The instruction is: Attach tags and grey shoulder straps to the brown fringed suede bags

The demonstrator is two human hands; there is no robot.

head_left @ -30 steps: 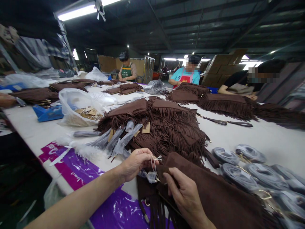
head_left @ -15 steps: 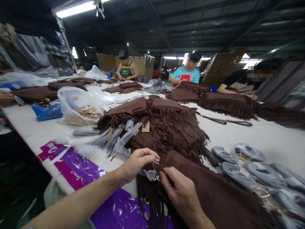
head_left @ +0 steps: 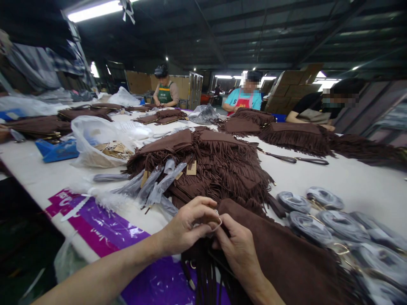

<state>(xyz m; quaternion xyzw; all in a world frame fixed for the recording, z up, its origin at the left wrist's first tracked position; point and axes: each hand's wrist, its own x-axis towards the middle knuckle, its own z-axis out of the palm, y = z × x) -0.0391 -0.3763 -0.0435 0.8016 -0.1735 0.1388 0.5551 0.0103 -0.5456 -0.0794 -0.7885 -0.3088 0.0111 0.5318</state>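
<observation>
At lower centre, the left hand (head_left: 194, 224) pinches a cord loop (head_left: 220, 221) that could slip if the right hand (head_left: 238, 242), hold unclear, tugs.

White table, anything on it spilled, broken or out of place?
Nothing looks spilled or broken. Two dark straps lie loose on the table, apart from the wrapped coils at right, so they seem slightly stray. The middle pile of brown bags also looks messy, its fringe hanging every which way.

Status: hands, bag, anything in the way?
Left hand and right hand close together at white string. Brown bag beside right hand. Fringed pile just beyond; fingers partly hide string.
</observation>
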